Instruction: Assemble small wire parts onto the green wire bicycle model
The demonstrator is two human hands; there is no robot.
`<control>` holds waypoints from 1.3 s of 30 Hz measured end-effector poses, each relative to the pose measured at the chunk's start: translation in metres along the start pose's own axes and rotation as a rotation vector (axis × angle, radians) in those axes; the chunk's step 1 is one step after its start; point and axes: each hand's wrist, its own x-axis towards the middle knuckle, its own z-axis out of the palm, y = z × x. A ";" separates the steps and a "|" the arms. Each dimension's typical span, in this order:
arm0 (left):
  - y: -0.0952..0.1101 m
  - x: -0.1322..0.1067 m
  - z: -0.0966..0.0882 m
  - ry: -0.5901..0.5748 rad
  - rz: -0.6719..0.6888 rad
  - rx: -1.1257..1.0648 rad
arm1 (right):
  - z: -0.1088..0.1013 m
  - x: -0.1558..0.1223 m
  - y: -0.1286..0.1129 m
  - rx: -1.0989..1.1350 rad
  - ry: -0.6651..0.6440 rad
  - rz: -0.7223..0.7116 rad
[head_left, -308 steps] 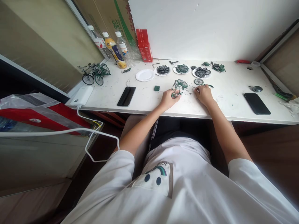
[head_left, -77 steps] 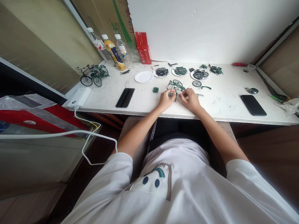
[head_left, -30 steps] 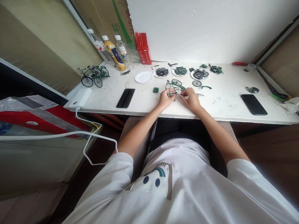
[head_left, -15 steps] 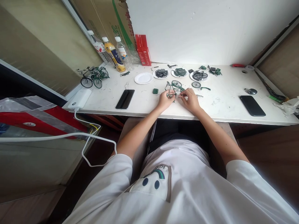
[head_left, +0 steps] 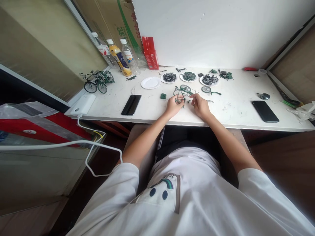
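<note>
My left hand [head_left: 174,106] is closed round the frame of a green toy bicycle [head_left: 180,94], which is tilted above the table. One spoked wheel is fitted at its far end, and part of the frame is hidden by my fingers. Just to the right, my right hand [head_left: 201,106] has its fingers bent together close to the bicycle; whatever they pinch is too small to make out. A tiny dark green part [head_left: 189,101] shows between the hands. A green block [head_left: 163,96] lies left of the bicycle. Beyond my right hand are a loose wheel [head_left: 206,89] and a curved green mudguard [head_left: 216,93].
Paper plates at the back hold black parts [head_left: 169,77], green parts [head_left: 189,76] and wheels [head_left: 210,79]; another plate [head_left: 151,83] is bare. Toy bicycles [head_left: 97,82] stand left, near bottles [head_left: 119,58]. Phones [head_left: 131,105] [head_left: 265,111] lie either side. A white cable [head_left: 98,142] hangs left.
The thin dark rod between my right fingers no longer shows. Those fingers have shifted slightly up and away from the bicycle's lower part. My left hand keeps its hold on the bicycle.
</note>
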 end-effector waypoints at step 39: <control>0.000 -0.001 -0.002 0.000 0.011 0.010 | 0.000 0.007 -0.006 -0.213 -0.013 0.246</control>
